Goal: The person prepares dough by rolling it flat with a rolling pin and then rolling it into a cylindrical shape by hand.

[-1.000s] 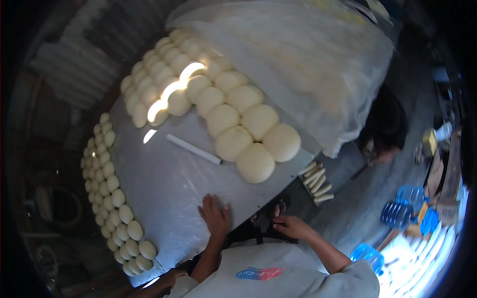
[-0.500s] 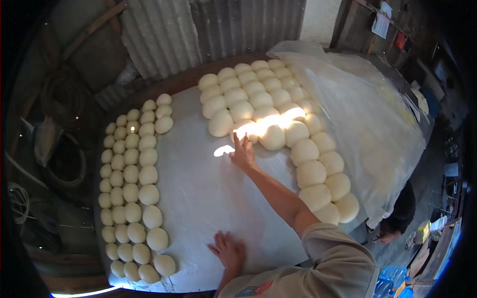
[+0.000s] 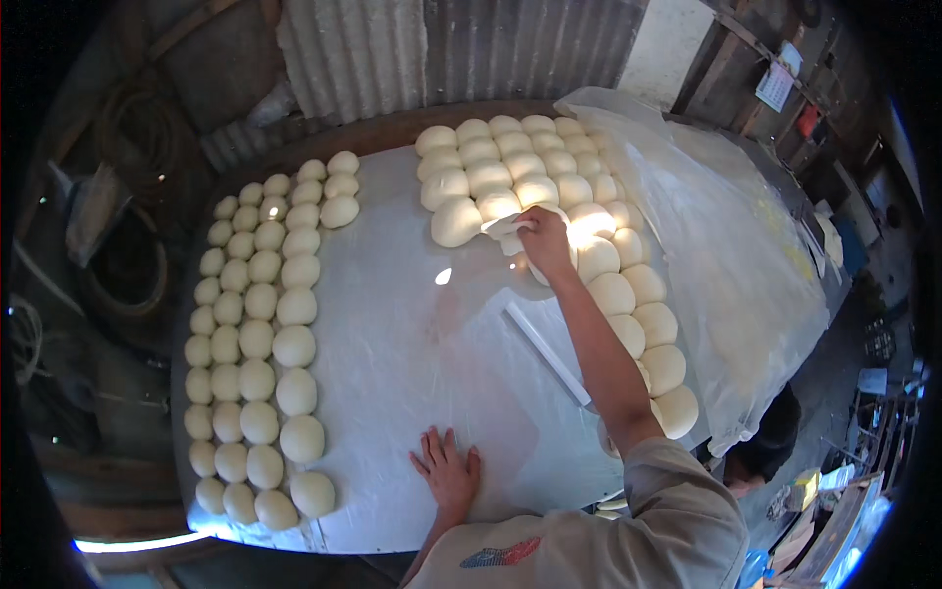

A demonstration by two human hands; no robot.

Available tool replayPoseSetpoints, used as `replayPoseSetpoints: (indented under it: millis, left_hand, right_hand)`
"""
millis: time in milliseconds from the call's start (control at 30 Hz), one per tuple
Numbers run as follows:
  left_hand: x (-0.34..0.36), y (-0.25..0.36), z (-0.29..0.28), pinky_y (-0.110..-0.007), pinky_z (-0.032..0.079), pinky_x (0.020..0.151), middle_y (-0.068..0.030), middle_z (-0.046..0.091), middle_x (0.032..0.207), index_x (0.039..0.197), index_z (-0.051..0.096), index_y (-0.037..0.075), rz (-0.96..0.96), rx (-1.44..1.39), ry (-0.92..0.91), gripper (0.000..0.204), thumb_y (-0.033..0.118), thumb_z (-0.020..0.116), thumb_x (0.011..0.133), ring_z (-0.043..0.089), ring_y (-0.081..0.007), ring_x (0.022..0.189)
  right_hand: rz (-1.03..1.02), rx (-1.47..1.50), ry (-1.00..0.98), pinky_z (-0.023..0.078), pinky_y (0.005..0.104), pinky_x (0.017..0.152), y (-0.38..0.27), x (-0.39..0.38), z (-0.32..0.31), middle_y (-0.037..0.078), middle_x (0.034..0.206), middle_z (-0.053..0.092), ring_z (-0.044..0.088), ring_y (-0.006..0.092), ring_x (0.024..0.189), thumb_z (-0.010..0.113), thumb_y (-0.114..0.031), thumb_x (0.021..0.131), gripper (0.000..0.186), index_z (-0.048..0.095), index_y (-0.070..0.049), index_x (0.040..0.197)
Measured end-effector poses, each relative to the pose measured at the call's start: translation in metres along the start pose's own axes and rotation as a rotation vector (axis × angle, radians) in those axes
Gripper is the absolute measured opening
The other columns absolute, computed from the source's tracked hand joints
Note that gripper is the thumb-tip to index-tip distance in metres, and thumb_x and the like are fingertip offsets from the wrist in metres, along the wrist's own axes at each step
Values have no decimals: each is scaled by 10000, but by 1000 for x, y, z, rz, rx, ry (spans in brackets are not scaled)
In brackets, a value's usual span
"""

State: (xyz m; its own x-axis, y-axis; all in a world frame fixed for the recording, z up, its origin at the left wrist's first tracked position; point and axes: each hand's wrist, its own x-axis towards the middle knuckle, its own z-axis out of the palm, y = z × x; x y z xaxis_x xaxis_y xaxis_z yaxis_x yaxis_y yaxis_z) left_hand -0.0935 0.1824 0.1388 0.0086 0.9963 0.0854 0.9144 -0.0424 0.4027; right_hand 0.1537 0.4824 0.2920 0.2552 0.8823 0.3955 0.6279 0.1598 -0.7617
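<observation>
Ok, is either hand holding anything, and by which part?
The right hand appears to pinch a pale piece, probably dough, by its right edge; the hand partly hides the grip. The left hand holds nothing, resting on the table.

The person wears a loose, greyish-beige short-sleeved shirt (image 3: pixel 608 550) with soft creases. Its wide right sleeve (image 3: pixel 675 483) ends near the elbow, well back from the right hand (image 3: pixel 545 236), so the forearm (image 3: pixel 599 353) is bare. On the chest, nearer the left hand (image 3: pixel 449 476) than the right, sits an elongated print (image 3: pixel 500 553), blue at one end, red at the other, finely lined.
</observation>
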Motion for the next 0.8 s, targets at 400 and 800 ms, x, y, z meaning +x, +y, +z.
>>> replayPoseSetpoints:
  millis: [400,800]
  left_hand:
    - [-51,16,10,-591,105,1135,-159,378,1446,1303,482,53,-4,-9,56,509,311,595,880,271,-323,1398]
    - [-76,-25,30,-522,236,1117,-155,554,1272,1230,515,28,-63,-305,322,388,158,603,875,486,-339,1229]
  right_hand:
    - [-113,444,-225,477,293,653,-97,-77,-129,104,764,660,616,161,708,584,-34,754,199,682,10,921]
    - [-204,-100,-775,415,477,991,-31,-314,-68,336,1409,332,503,452,1162,608,-232,859,569,415,-65,1368]
